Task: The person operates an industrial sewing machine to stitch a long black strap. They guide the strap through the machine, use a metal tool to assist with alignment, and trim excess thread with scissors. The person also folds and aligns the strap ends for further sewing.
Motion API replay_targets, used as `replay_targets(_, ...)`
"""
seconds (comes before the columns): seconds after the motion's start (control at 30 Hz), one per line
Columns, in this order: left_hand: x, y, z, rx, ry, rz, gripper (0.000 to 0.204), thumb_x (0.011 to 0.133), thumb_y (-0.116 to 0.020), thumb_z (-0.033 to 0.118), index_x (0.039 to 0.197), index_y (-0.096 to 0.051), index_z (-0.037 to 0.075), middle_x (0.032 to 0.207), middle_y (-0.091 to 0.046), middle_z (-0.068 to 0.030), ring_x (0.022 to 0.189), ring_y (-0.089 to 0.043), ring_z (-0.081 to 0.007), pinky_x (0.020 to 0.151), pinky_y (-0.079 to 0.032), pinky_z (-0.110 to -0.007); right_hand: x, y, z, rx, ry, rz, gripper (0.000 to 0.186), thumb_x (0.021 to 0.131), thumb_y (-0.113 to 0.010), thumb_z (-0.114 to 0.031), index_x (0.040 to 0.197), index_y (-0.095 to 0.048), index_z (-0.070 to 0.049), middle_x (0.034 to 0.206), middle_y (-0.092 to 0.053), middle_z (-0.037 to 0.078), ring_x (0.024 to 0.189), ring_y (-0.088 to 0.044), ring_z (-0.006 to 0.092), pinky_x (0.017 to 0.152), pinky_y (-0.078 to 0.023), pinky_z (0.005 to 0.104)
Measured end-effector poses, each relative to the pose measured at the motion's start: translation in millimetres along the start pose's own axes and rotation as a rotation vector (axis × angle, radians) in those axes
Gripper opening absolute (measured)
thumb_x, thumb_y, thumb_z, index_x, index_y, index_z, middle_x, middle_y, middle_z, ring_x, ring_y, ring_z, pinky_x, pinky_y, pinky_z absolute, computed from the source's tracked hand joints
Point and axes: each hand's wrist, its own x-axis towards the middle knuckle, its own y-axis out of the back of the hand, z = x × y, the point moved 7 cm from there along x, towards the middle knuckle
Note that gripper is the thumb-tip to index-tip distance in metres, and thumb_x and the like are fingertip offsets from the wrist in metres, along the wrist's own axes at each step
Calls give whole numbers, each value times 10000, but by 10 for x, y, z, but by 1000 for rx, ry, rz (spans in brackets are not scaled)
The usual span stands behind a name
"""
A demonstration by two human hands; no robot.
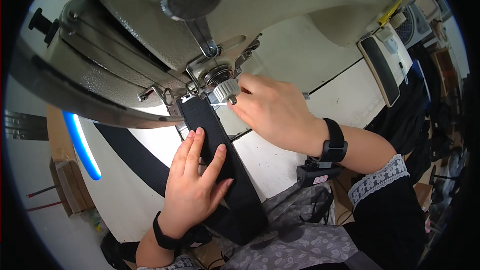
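Observation:
A wide black strap (212, 125) runs from under the sewing machine's (260, 0) head down toward my lap. My left hand (195, 180) lies on it with spread fingers, fingertips pressing near its left edge. Close to the presser foot area, my right hand (280, 110) is closed, thumb and fingers pinched together behind the ridged tension knob (227, 91). A thin white piece (218, 104) sticks out from those fingertips over the strap's far end. The needle itself is hidden behind the machine's metal parts.
Another length of black strap (135, 155) curves across the white table (115, 195) at left. A lit lamp bar (82, 145) stands at the left edge. A dark, light-rimmed long pad (378, 70) lies at the right, with dark fabric (400, 115) beyond. Grey patterned cloth (295, 245) covers my lap.

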Motion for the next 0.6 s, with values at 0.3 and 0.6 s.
replay_targets(0.3, -269, -125, 356, -56, -86, -57, 643, 704, -758, 74, 1321, -579, 75, 1411, -446, -281, 1284, -467, -456, 1046, -433, -491, 13, -57, 36, 42, 22, 78, 204, 851, -694, -188, 721, -630, -45, 865, -579, 45, 673, -611, 200, 557, -490, 341)
replay_targets(0.6, -561, -141, 542, -241, -63, -1, 473, 738, -786, 165, 1181, -674, 42, 1285, -550, -249, 1224, -536, -393, 987, -493, -432, -5, -51, 61, 19, 110, 88, 232, 858, -708, -209, 720, -603, -55, 815, -550, 35, 616, -579, 187, 513, -470, 325)
